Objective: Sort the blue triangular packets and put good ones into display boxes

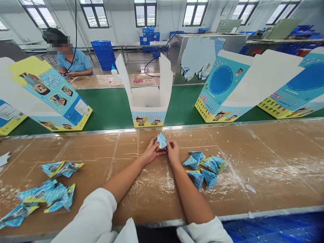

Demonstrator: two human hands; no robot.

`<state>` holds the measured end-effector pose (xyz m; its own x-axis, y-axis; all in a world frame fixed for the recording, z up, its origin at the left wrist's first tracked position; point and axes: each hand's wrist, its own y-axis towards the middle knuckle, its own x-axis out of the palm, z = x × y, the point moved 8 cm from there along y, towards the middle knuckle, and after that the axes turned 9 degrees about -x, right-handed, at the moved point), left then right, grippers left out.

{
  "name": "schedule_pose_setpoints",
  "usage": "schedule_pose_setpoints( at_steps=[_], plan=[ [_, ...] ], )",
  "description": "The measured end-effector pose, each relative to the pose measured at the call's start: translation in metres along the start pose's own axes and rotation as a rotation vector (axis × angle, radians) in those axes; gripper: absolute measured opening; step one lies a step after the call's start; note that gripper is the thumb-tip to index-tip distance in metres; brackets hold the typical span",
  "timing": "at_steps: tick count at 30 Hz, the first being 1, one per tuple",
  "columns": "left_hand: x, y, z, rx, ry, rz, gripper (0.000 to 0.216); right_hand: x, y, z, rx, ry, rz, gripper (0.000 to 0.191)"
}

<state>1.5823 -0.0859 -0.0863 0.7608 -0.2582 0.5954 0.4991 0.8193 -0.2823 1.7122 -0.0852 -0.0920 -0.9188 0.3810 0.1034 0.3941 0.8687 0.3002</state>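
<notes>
1. The tabletop (268,162) looks like scuffed cardboard, glossy in patches.
2. Its far edge bears a shiny metal strip (182,128).
3. Near its left edge, packets (59,192) show crinkled, glossy film.
4. Beyond the far edge, cartons (149,115) are smooth card.

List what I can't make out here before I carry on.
All in the head view:
- Held packet's underside: hidden by the left hand.
- Right hand's grip: too small to tell pinching from touching.
- Middle box's contents: mostly hidden by its front wall.
- Leftmost box: cut off by the left edge.
- Loose packets' fine print: too small.
- Co-worker's handwork: too small.
</notes>
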Motion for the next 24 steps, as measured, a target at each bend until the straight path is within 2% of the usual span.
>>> schedule_pose_setpoints(
  at_steps=[13, 24],
  plan=[
    [-0.011, 0.003, 0.006, 0.014, -0.017, 0.02, 0.048, 0.01, 0.001, -0.003, -0.085, -0.056, 0.066, 0.022],
    [-0.012, 0.003, 0.006, 0.002, -0.008, 0.038, 0.048, 0.011, 0.001, 0.003, -0.072, -0.051, 0.034, 0.019]
  ],
)
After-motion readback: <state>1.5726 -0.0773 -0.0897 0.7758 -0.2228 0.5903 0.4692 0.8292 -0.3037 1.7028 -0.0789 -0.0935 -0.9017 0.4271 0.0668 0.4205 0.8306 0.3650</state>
